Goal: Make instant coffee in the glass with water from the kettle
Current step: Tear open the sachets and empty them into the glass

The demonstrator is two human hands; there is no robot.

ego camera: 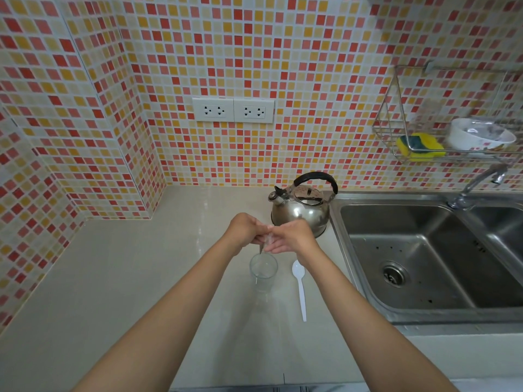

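Both forearms reach out so the left hand (pixel 245 231) and right hand (pixel 291 238) pinch a small clear sachet (pixel 266 241) right over the glass (pixel 263 270), seemingly tipping coffee in, with the spoon (pixel 300 287) just right of it and the kettle (pixel 301 206) waiting just beyond the hands.
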